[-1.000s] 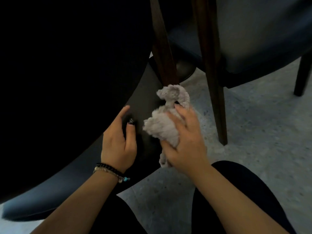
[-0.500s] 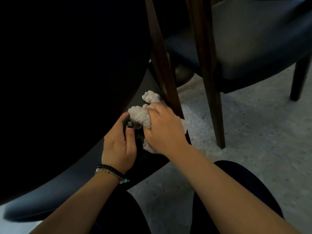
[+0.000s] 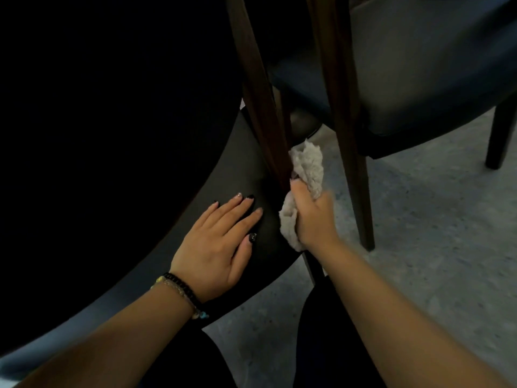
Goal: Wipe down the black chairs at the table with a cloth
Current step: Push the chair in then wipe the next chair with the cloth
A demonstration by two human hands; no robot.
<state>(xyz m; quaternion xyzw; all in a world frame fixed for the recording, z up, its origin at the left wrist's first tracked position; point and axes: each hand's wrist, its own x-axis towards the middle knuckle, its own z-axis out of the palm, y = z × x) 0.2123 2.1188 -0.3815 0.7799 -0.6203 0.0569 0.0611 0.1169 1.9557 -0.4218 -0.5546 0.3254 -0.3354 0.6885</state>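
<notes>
I'm mid-wipe: right hand (image 3: 313,217) grips cloth (image 3: 307,163) against near chair's leg (image 3: 265,130), left hand (image 3: 221,236) flat on seat (image 3: 237,163). Next: drag cloth toward 6 o'clock.

Grey cloth (image 3: 307,163), black chair (image 3: 240,169), perhaps dark-brown leg (image 3: 263,113), speckled grey floor (image 3: 433,247)

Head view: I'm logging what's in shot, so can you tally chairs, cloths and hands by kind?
Chairs: 2, near and far
Cloths: 1
Hands: 2, left hand and right hand
Total: 5
</notes>
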